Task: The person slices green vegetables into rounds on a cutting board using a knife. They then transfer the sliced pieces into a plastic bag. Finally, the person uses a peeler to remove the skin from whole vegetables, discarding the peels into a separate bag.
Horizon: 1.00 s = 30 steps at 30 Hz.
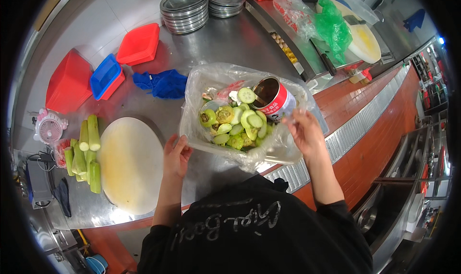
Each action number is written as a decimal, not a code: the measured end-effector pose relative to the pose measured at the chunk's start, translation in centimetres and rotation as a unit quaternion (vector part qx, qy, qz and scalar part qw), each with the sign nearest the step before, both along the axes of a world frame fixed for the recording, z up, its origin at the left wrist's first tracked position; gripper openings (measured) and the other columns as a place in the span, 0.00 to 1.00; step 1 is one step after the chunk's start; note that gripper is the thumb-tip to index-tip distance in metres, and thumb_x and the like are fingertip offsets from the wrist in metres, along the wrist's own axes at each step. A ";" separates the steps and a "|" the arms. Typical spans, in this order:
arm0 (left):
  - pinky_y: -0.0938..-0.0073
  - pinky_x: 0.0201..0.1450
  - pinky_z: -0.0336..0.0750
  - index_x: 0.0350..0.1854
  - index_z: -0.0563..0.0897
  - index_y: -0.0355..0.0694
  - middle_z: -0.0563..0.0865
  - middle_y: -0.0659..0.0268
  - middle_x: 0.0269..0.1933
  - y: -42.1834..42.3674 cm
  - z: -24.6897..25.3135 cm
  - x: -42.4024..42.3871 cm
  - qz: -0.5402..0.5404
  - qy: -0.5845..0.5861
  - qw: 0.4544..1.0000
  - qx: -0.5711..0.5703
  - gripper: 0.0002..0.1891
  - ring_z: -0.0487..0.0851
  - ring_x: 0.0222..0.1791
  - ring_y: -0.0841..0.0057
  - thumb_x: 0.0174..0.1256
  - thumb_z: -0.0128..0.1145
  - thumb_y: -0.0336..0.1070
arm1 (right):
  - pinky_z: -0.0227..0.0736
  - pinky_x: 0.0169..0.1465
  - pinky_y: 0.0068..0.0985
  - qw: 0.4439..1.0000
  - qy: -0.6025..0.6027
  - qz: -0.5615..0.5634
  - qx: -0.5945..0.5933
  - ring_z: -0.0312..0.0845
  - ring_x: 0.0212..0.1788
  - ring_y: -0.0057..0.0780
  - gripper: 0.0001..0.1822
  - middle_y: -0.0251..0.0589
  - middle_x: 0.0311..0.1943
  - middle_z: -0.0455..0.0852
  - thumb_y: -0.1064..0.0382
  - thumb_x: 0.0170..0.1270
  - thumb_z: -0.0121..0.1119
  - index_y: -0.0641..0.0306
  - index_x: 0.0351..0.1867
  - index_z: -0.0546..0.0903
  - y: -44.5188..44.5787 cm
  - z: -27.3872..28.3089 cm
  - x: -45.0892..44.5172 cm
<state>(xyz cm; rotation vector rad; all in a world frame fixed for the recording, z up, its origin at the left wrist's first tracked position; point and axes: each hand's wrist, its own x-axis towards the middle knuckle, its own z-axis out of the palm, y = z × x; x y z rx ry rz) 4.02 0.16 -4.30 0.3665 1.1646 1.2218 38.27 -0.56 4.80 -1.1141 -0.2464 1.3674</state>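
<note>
In front of me is a rectangular bin lined with a clear plastic bag (pixel 216 69). Inside lie vegetable slices and cut ends (pixel 236 126), a clear round container and an opened tin can (pixel 268 97) with a red and white label. My left hand (pixel 177 155) pinches the near left corner of the lined bin between thumb and fingers. Over the right side, beside the can, my right hand (pixel 304 129) has its fingers bent at the bag's plastic; blur hides whether it grips the film. A white oval cutting board (pixel 131 166) lies left of my left hand, next to peeled green stalks (pixel 86 151).
A blue cloth (pixel 162 84), red baskets (pixel 68 83) and a small fan (pixel 49 129) are on the steel table's left side. Stacked metal bowls (pixel 184 10) stand at the back. On the right counter lie a knife (pixel 326 59) and a green bag (pixel 333 29).
</note>
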 end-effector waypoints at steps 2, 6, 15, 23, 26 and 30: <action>0.74 0.38 0.78 0.52 0.73 0.39 0.79 0.66 0.38 0.1 1.1 0.4 -0.040 -0.072 0.995 -0.059 0.18 0.78 0.35 0.77 0.63 0.61 0.38 | 0.81 0.36 0.20 0.986 0.163 -0.004 0.015 0.82 0.32 0.33 0.08 0.46 0.33 0.81 0.70 0.63 0.56 0.68 0.39 0.71 1.1 -0.7 1.2; 0.74 0.38 0.78 0.45 0.78 0.41 0.81 0.67 0.36 -0.2 -1.8 -1.2 -0.066 -0.286 0.955 -0.034 0.11 0.79 0.34 0.78 0.66 0.57 0.41 | 0.78 0.47 0.26 0.994 -0.073 -0.012 0.080 0.80 0.43 0.34 0.13 0.51 0.45 0.79 0.69 0.63 0.58 0.70 0.46 0.71 -0.4 -1.0 1.0; 0.78 0.30 0.74 0.34 0.74 0.39 0.79 0.68 0.29 -0.1 0.2 0.0 0.007 0.134 0.986 0.097 0.05 0.77 0.25 0.80 0.65 0.56 0.32 | 0.73 0.50 0.37 0.404 -0.755 0.309 0.414 0.75 0.48 0.39 0.16 0.41 0.43 0.79 0.71 0.45 0.62 0.60 0.40 0.79 -4.2 -2.2 -3.8; 0.80 0.27 0.71 0.32 0.74 0.41 0.77 0.69 0.27 4.9 8.6 0.0 0.013 0.042 0.985 0.166 0.04 0.76 0.22 0.80 0.61 0.58 0.29 | 0.74 0.41 0.33 0.864 -0.441 0.189 0.152 0.79 0.35 0.37 0.04 0.42 0.33 0.82 0.71 0.57 0.60 0.64 0.34 0.79 0.0 -0.2 -3.1; 0.77 0.33 0.73 0.34 0.75 0.40 0.77 0.69 0.30 6.1 9.3 -0.4 -0.027 0.085 0.981 0.171 0.06 0.78 0.28 0.79 0.61 0.59 0.33 | 0.74 0.45 0.27 0.742 -0.518 0.362 0.225 0.81 0.41 0.29 0.12 0.42 0.41 0.84 0.61 0.59 0.63 0.65 0.40 0.80 0.1 3.9 0.7; 0.74 0.41 0.73 0.37 0.76 0.40 0.79 0.67 0.34 8.6 9.1 -2.6 -0.044 0.148 0.987 0.047 0.15 0.79 0.38 0.77 0.60 0.61 0.46 | 0.75 0.47 0.28 0.696 -0.597 0.331 0.225 0.82 0.43 0.31 0.21 0.44 0.41 0.86 0.49 0.61 0.61 0.66 0.44 0.80 2.3 7.5 6.0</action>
